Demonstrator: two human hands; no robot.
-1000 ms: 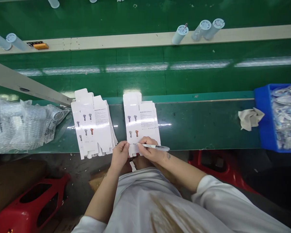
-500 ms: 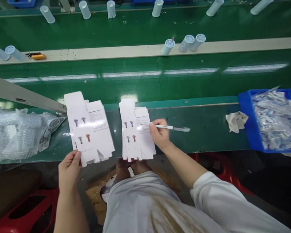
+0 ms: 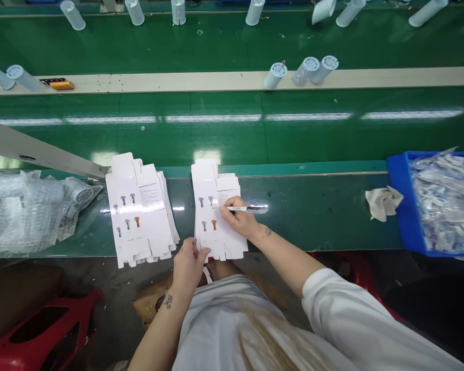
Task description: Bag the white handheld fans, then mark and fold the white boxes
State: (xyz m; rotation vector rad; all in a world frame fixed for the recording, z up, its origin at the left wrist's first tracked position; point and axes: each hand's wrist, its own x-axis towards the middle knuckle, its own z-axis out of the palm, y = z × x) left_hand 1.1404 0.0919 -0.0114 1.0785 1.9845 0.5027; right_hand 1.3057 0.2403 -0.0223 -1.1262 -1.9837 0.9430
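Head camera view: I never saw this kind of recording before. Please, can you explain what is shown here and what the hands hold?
This picture comes from a camera worn on a person's head, looking down at their own bare hands. The right hand holds a pen over a stack of flat, printed white carton blanks; the left hand touches that stack's lower edge. A second stack lies beside it on a dark green work surface. Further left is bubble wrap; to the right, a rag and a blue bin of shiny packets.
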